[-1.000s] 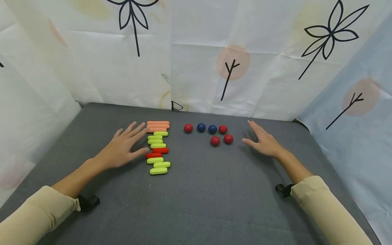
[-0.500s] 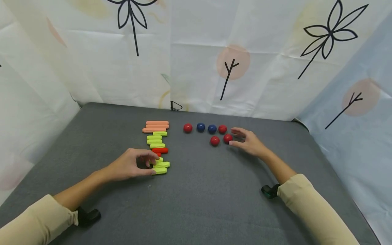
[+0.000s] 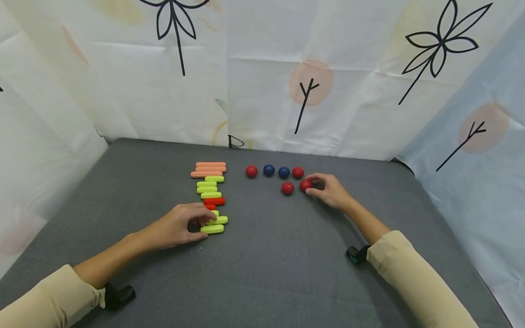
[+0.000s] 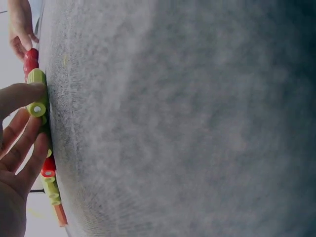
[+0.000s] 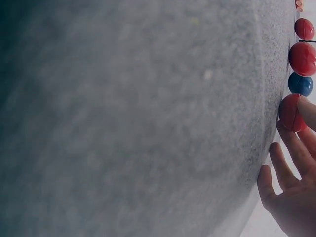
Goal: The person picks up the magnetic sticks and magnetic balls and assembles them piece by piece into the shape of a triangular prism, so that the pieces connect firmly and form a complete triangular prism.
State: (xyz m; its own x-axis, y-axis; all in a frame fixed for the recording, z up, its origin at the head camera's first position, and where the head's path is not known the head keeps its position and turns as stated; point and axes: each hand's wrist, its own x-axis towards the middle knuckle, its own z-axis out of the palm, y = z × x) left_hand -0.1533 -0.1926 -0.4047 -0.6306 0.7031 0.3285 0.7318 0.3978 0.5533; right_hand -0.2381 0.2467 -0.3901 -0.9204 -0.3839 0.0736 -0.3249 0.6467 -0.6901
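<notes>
In the head view my left hand [image 3: 180, 226] is at the near end of a column of short ribbed tubes, its thumb and fingers around the nearest yellow-green tube [image 3: 213, 229]. In the left wrist view the thumb lies across this tube [image 4: 35, 106], with the fingers curled on its other side. Part of a red tube [image 3: 210, 207] is hidden behind the hand. My right hand [image 3: 331, 191] pinches the rightmost front red ball [image 3: 304, 185] between thumb and finger. The right wrist view shows its thumb on that red ball [image 5: 290, 114], other fingers spread.
Another red ball [image 3: 287, 188] sits just left of the pinched one. Behind them runs a row of red and blue balls [image 3: 269, 170]. Orange sticks [image 3: 211, 167] top the column on the grey tabletop [image 3: 262, 273]. A printed curtain [image 3: 262, 91] stands behind.
My left hand has come down and nearer from the column's upper part to its nearest tubes, fingers curling. The right hand has moved left and closed on the red ball.
</notes>
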